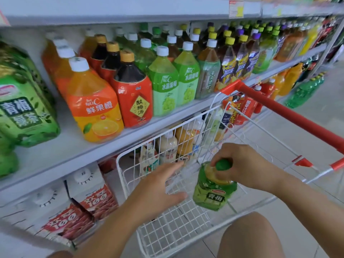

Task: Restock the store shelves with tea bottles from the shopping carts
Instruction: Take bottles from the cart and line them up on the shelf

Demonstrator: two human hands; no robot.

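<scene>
Supermarket shelving [74, 151] runs along your left. The middle shelf is packed with large drinks: green tea bottles [24, 112] at the far left, then orange juice bottles [93, 108], red-labelled plum drink bottles [133, 101] and pale green grape drink bottles [165, 90], with more rows further down the aisle. Red and white cartons [93, 192] lie on the shelf below.

Right against the shelving stands your white wire shopping cart [173, 228], its red handle [290, 112] slanting across your right side. One green tea bottle [214, 190] is inside the basket, toward its right side and tilted slightly. You cannot tell whether its base rests on the wire floor.

Your right hand [247, 164] is clamped on the top of that bottle, fingers curled round the green cap and neck. Your left hand [158, 189] reaches into the basket with fingers straight and spread apart, holding nothing, its thumb just beside the bottle's label.

Your bare knee [247, 237] shows at the bottom edge, in front of the cart.
</scene>
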